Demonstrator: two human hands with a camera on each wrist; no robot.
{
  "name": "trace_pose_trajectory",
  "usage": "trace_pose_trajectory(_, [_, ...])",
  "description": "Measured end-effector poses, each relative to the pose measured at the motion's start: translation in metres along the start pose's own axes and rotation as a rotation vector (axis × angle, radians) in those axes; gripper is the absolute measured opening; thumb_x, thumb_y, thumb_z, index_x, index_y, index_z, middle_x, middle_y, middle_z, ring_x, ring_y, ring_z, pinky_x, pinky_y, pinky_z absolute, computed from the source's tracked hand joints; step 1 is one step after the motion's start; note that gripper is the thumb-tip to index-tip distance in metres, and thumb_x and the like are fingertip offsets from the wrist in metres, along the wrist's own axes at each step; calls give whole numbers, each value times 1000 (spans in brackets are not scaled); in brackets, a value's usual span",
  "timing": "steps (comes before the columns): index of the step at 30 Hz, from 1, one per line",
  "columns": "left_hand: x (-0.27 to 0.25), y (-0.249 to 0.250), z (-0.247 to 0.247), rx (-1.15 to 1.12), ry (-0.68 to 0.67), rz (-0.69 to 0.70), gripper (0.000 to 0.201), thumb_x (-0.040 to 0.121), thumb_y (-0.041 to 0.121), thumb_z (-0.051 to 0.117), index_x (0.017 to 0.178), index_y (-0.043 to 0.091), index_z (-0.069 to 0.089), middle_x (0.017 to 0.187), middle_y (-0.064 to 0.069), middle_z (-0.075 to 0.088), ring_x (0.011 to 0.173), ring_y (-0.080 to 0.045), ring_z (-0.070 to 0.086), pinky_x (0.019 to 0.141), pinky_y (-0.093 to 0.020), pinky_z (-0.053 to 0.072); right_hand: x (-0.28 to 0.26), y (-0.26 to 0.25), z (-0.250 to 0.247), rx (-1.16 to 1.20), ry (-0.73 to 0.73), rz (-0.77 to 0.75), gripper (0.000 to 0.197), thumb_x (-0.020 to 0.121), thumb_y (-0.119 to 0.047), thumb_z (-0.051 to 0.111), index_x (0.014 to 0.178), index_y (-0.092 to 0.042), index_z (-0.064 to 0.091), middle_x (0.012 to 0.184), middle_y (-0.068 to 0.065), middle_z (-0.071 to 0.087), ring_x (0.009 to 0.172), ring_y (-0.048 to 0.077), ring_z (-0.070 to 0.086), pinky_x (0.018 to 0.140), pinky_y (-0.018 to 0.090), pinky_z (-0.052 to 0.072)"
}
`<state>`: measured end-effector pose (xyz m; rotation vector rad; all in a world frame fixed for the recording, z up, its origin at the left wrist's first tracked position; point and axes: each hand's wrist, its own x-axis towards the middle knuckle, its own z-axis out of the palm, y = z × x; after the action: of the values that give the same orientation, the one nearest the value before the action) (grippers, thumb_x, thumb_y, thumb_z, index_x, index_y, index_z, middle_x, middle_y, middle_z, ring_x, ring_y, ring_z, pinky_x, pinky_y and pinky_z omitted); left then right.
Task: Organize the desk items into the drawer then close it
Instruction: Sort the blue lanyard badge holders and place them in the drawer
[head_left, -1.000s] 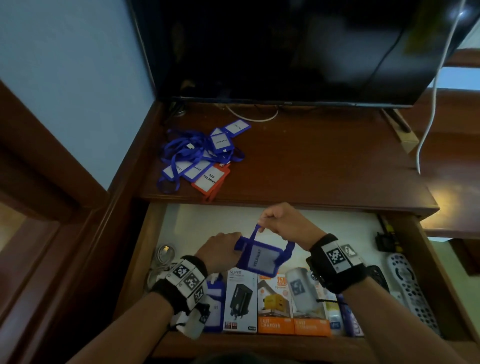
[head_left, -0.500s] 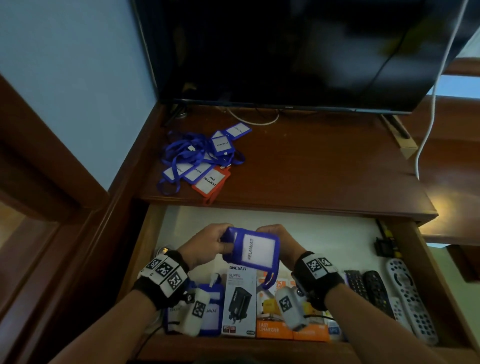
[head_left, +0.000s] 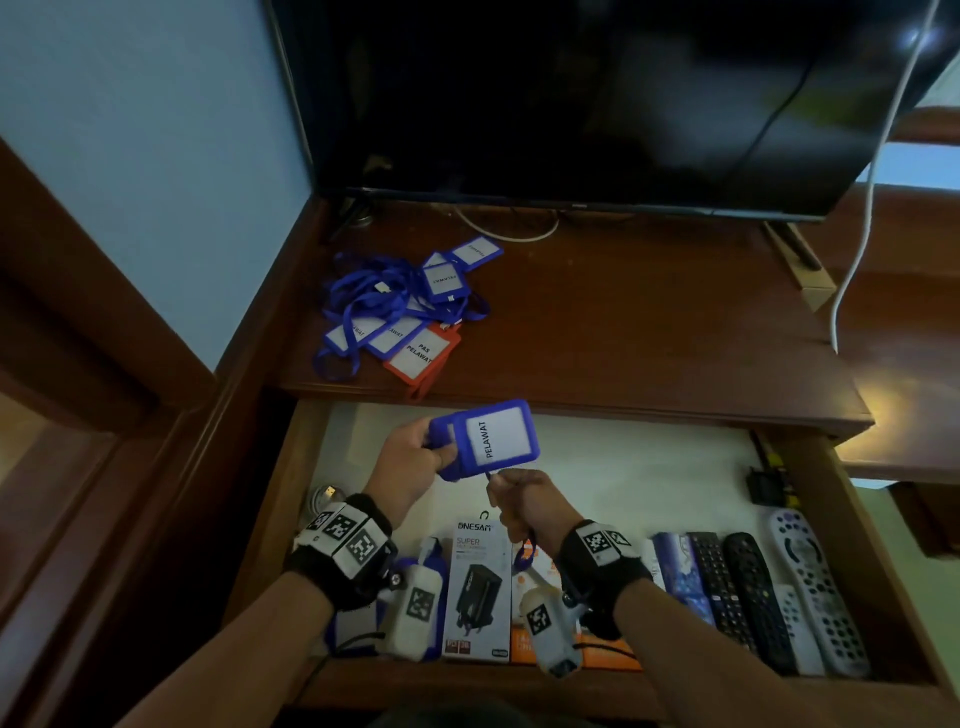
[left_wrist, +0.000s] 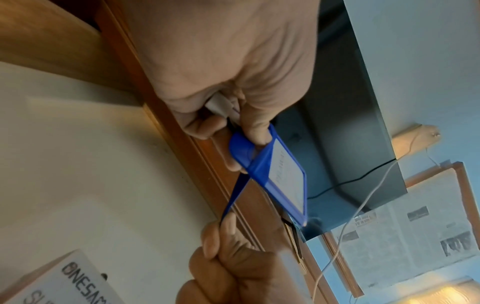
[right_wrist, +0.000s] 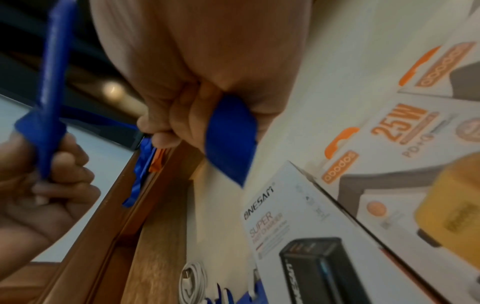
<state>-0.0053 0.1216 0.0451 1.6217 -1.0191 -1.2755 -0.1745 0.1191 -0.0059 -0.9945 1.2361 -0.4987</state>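
Note:
Over the open drawer (head_left: 571, 457), my left hand (head_left: 415, 460) grips the end of a blue badge holder (head_left: 493, 439) labelled PELAWAT, which is tilted up. In the left wrist view the left hand (left_wrist: 233, 115) pinches the badge holder (left_wrist: 283, 172) at its top. Just below it, my right hand (head_left: 524, 501) is curled round the badge's blue lanyard strap (right_wrist: 231, 144), which runs taut from the holder as the strap (left_wrist: 235, 197). On the desk top lies a pile of blue badges and lanyards (head_left: 400, 301) with one red badge (head_left: 423, 351).
The drawer front holds a ONESAM charger box (head_left: 478, 587), orange charger boxes (head_left: 535, 571), another blue badge (head_left: 358, 623), a white cable (head_left: 324, 496) at the left and several remotes (head_left: 753, 587) at the right. A TV (head_left: 571, 93) stands at the back of the desk.
The badge holder rose and tilted up in my left hand. My right hand dropped below it and pulled the lanyard strap down and taut.

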Motion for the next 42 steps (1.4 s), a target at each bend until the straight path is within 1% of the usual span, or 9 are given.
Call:
trace_pose_trajectory(3, [5,-6,5,-15,79,-41,26,88,-7,55,91,18,61,89,-2,66,81,-15,60,68,-27,46,-5,4,6,-29,-4,24,30,92,-22,49,64,-14,51,54,3,26,47,14,20,46,23,19])
trace_pose_trajectory(5, [10,-10,8,34,162,-54,25,87,-2,58,84,22,61,88,-3,67,86,-18,62,76,-31,49,-8,-1,12,-67,-8,23,27,89,-22,50,63,-13,51,53,4,26,47,15,19,46,24,18])
trace_pose_trajectory(9, [12,-21,7,244,233,-62,17,84,7,63,99,15,63,101,-6,67,96,-23,62,87,-37,50,-16,-18,17,-266,-65,-28,35,94,-19,52,61,-9,54,44,-2,32,40,14,24,41,21,22])
trace_pose_trajectory(19, [1,-18,-5,828,-159,40,6,83,18,58,87,14,55,83,-3,63,80,-24,60,70,-31,44,-22,-57,10,-542,-169,-191,30,87,-5,53,60,-14,61,46,-10,48,43,4,40,44,18,31])
trace_pose_trajectory(24, [-12,-8,-12,838,-393,89,3,90,17,55,88,16,53,88,-4,62,81,-22,59,71,-33,44,-9,-61,2,-694,-201,-236,24,90,-15,60,68,-12,66,65,-3,55,61,10,48,58,21,37])
trace_pose_trajectory(27, [-15,-3,-20,838,-505,74,15,89,15,58,81,25,49,89,1,60,85,-19,58,72,-31,43,-11,-66,-1,-759,-241,-266,26,87,-15,62,62,-21,63,63,-9,57,59,2,49,61,20,38])
trace_pose_trajectory(30, [-17,2,-27,845,-601,78,20,88,13,60,79,28,52,90,1,63,87,-17,60,72,-26,43,-14,-70,-5,-707,-267,-265,19,86,-10,65,67,-15,67,62,-7,60,53,0,48,59,20,39])
trace_pose_trajectory(37, [-18,12,-42,834,-652,120,12,83,10,68,95,12,69,96,-2,70,91,-14,62,84,-32,50,-15,-64,-7,-518,-278,-291,13,85,-10,68,72,-14,72,69,9,64,59,8,50,60,22,41])
trace_pose_trajectory(42, [-19,11,-54,457,-518,115,25,83,-6,64,88,17,71,72,20,69,69,7,60,64,-8,43,-16,-59,-2,-296,-249,-294,24,90,-8,62,68,-15,69,61,9,52,56,14,41,56,25,36])
